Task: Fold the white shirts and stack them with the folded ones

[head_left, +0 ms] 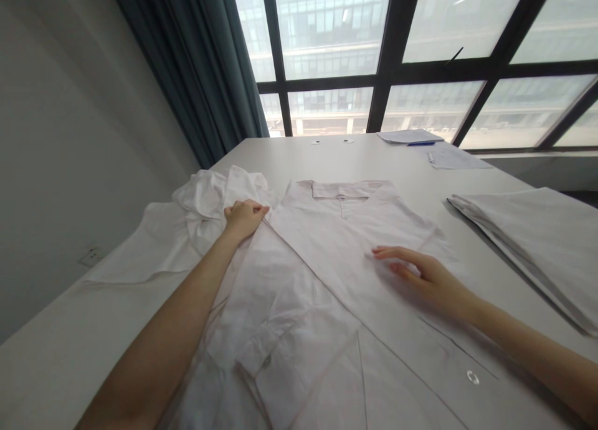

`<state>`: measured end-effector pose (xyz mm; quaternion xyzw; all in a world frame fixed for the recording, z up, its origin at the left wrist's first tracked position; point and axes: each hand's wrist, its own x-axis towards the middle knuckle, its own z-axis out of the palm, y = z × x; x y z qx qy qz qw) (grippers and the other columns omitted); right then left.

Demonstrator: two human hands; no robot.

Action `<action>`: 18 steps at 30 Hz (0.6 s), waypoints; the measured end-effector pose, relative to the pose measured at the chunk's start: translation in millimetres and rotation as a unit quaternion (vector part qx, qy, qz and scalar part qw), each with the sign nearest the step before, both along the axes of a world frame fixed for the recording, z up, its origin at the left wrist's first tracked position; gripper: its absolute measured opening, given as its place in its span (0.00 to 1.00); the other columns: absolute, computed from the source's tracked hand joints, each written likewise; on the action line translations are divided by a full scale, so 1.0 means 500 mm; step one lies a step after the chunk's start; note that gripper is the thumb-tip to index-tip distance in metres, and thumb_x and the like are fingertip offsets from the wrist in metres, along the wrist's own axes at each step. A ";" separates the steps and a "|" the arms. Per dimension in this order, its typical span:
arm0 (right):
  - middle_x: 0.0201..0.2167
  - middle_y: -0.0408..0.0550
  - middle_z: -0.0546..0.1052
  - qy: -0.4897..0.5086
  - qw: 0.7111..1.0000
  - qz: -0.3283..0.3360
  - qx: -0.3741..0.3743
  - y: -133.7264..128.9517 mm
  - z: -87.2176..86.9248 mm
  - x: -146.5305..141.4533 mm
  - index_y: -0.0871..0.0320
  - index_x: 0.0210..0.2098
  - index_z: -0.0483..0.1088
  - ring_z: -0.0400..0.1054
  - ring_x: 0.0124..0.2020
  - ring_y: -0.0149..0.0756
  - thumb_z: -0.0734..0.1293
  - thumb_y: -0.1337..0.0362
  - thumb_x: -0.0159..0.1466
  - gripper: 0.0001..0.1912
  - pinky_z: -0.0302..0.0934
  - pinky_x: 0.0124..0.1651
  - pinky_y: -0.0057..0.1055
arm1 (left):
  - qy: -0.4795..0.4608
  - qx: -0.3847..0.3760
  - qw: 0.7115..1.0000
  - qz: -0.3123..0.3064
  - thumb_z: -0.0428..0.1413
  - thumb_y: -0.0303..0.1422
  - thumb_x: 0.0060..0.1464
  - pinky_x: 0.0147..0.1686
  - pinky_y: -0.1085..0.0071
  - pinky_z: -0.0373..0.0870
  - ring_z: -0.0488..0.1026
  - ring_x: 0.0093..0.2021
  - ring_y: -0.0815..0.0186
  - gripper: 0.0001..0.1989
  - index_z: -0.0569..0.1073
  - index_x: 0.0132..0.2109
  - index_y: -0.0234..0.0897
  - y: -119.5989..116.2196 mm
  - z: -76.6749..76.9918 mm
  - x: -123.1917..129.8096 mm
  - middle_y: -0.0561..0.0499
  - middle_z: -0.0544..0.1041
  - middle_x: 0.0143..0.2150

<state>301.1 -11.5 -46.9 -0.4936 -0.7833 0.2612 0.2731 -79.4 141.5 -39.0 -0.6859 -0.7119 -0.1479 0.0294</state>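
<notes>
A white coat (327, 249) lies spread over the table, its collar (346, 190) at the far end. Creases and a long folded edge run diagonally down its front. At the coat's far left edge, my left hand (244, 218) is closed in a pinch on the fabric. My right hand (415, 277) is over the right half of the coat, fingers apart and slightly bent, holding nothing. Whether its fingertips press on the cloth I cannot tell. The near end of the coat runs out of view at the bottom.
A crumpled white cloth (163, 237) lies left of the coat. Folded white fabric (537, 237) rests at the right on the white table (284, 156). Papers (406, 136) and a blue pen (421, 144) are at the back right, before the windows. A dark curtain (200, 62) hangs behind.
</notes>
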 end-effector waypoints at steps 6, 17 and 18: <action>0.58 0.54 0.73 -0.139 0.979 -0.069 0.131 0.064 -0.044 0.078 0.56 0.55 0.70 0.64 0.61 0.49 0.57 0.58 0.67 0.21 0.62 0.60 0.46 | 0.006 0.007 1.000 -0.011 0.57 0.41 0.56 0.52 0.54 0.59 0.68 0.54 0.50 0.11 0.80 0.40 0.43 -0.002 -0.009 0.008 0.49 0.78 0.50; 0.68 0.52 0.58 -0.379 0.911 -0.109 0.119 0.071 -0.114 0.104 0.53 0.67 0.58 0.55 0.66 0.54 0.49 0.56 0.72 0.27 0.59 0.60 0.52 | 0.006 0.045 0.998 0.037 0.55 0.40 0.59 0.51 0.53 0.58 0.64 0.56 0.48 0.10 0.79 0.37 0.42 -0.010 -0.006 0.013 0.47 0.75 0.52; 0.69 0.52 0.58 -0.383 0.909 -0.113 0.118 0.070 -0.114 0.103 0.53 0.67 0.58 0.55 0.66 0.54 0.49 0.56 0.72 0.27 0.59 0.60 0.52 | 0.007 0.043 0.998 0.038 0.55 0.40 0.59 0.51 0.53 0.58 0.64 0.56 0.48 0.10 0.79 0.37 0.42 -0.012 -0.006 0.012 0.47 0.75 0.52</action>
